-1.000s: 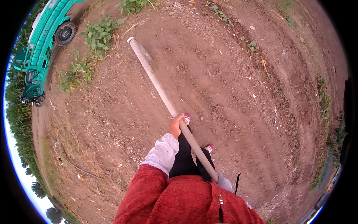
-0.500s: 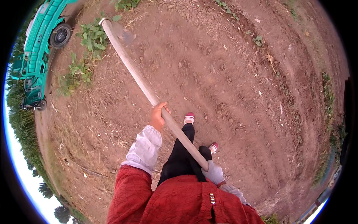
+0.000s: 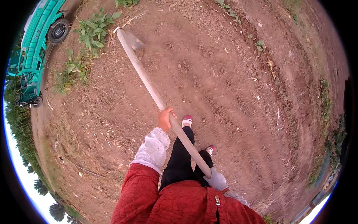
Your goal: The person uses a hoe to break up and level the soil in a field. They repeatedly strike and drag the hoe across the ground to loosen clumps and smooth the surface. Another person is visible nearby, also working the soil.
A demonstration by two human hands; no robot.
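Note:
A long-handled hoe (image 3: 144,77) slants across the view, from the far left to my waist. Its grey metal blade (image 3: 133,42) rests at or just above the brown soil; I cannot tell which. My bare left hand (image 3: 165,118) is wrapped round the middle of the wooden handle, the arm stretched forward in a white sleeve cover. At the near end of the handle, close to my thigh, my right hand (image 3: 217,180) grips the wood in a whitish glove. Some of its fingers are hidden.
Green leafy plants (image 3: 92,31) grow just left of the hoe's head. A green three-wheeled truck (image 3: 36,50) stands at the far left. My feet in striped shoes (image 3: 187,120) are on loose soil, and small seedlings (image 3: 259,45) line a furrow at the right.
The hoe's head has moved right and a little nearer, away from the leafy plants. Both hands have shifted slightly right and nearer with the handle, still gripping it.

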